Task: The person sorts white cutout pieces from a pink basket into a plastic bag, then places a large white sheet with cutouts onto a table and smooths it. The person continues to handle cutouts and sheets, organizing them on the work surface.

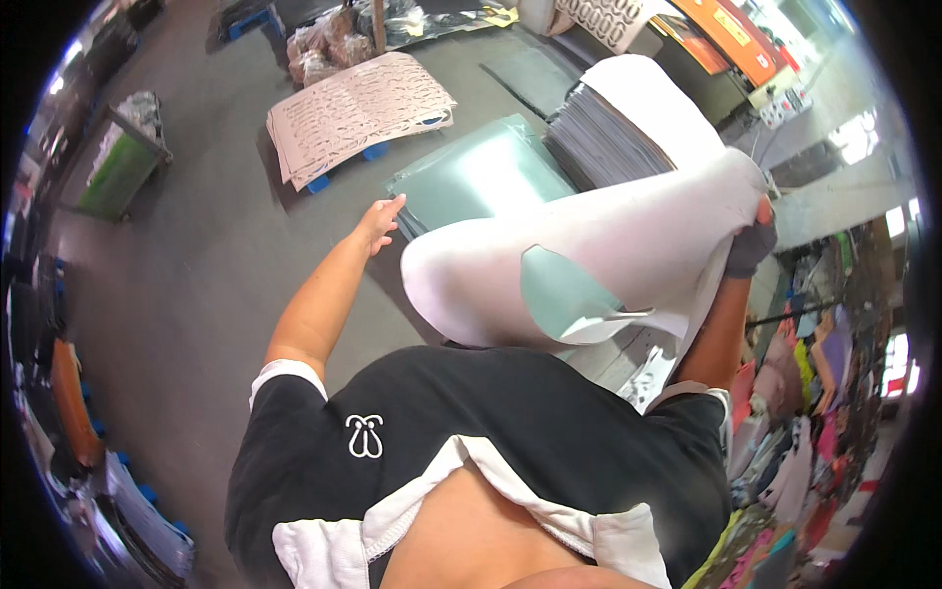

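A large, flexible white sheet (608,231) bends across the space before my body, and a pale green patch shows near its lower edge. My right hand (754,240), in a grey glove that leaves fingertips bare, grips the sheet's right end. My left hand (378,228) reaches forward with bare fingers stretched out and holds nothing. It is beside the left edge of a low stack of glossy pale green sheets (456,182); whether it touches them I cannot tell. The white sheet covers the near part of that stack.
Behind the green stack, a thick pile of dark grey sheets (603,137) has a white top. Beige sheets with cut-out shapes (358,108) lie on a blue pallet. A green bin (118,167) stands left, an orange machine (726,39) back right. Colourful scraps (785,393) hang and heap at right.
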Demonstrator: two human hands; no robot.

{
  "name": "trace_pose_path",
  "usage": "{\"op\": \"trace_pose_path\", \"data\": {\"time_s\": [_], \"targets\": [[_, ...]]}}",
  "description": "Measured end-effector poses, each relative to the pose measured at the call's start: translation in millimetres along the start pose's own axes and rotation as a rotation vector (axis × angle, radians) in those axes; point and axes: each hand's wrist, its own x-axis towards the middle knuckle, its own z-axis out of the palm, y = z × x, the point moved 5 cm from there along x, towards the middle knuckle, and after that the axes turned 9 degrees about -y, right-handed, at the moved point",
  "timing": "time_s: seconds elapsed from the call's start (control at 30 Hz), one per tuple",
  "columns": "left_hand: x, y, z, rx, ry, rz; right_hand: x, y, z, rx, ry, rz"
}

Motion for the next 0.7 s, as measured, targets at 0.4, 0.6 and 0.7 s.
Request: {"op": "trace_pose_path", "data": {"time_s": [0.4, 0.6, 0.7], "targets": [[46.2, 74.6, -202.2, -0.838, -0.088, 0.483, 218.0, 141.8, 126.5, 0.162, -0.7, 0.098], [37.4, 157.2, -413.8, -0.858, 0.192, 0.904, 288.7, 314.7, 191.7, -0.494, -0.445, 0.306], [59.7, 208.9, -483.0, -0.795, 0.13, 0.851, 324.8, 404.9, 225.8, -0.679, -0.389, 0.479]]}}
